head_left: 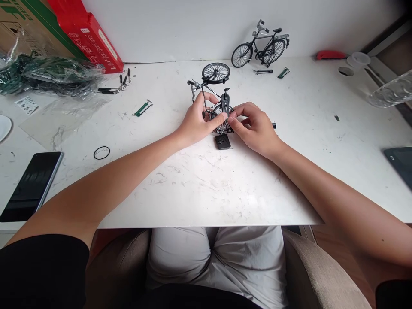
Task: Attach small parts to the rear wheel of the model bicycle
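A small black model bicycle (212, 88), partly built, lies on the white table (206, 184) with its front wheel pointing away from me. My left hand (196, 122) is closed around its frame and rear wheel. My right hand (254, 128) pinches at the rear wheel from the right side, fingertips meeting the left hand's. What the right fingers hold is too small to make out. A small black block (222, 142) lies just in front of both hands.
A finished model bicycle (260, 45) stands at the back by the wall. A black rubber ring (101, 152), a green part (143, 108), small tools (119, 83), plastic bags (48, 75), a red box (90, 32), a phone (32, 184) and a tablet corner (401, 165) lie around.
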Available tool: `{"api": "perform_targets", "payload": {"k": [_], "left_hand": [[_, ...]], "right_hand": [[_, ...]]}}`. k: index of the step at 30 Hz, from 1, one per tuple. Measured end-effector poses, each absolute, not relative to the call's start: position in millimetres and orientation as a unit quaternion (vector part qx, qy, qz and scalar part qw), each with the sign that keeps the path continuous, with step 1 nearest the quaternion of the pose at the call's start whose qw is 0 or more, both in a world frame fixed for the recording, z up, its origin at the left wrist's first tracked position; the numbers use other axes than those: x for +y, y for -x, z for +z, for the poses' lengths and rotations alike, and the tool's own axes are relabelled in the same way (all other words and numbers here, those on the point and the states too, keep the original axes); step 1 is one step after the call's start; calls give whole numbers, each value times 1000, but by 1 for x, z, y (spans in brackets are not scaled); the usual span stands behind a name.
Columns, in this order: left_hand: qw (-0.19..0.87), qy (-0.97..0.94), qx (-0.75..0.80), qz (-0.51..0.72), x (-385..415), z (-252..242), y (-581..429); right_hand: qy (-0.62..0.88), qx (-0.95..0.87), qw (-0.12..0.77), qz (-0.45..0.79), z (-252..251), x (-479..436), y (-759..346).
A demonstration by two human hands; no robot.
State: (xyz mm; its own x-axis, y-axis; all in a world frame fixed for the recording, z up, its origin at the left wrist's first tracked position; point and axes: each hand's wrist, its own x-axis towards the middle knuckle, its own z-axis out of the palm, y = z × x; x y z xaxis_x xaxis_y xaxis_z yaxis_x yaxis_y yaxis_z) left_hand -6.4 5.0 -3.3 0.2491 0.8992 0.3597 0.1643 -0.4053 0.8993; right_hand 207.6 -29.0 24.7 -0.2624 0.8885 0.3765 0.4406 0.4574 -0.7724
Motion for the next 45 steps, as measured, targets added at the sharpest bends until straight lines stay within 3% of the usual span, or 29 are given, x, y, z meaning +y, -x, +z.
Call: {"api": "perform_targets", "payload": {"k": [9,18,30,45], "left_hand": [[418,-672,372,484,5,-6,5],[439,-667,357,485,3,-2,6],[398,-691,346,494,-1,0,5],[437,-666,359,486,-4,3,1]], "right_hand": [[434,-751,458,197,28,-31,-208],[420,-779,446,129,35,-36,-207],[448,-760,440,166,34,-36,-206],[468,-734,453,193,27,-32,-204]]}}
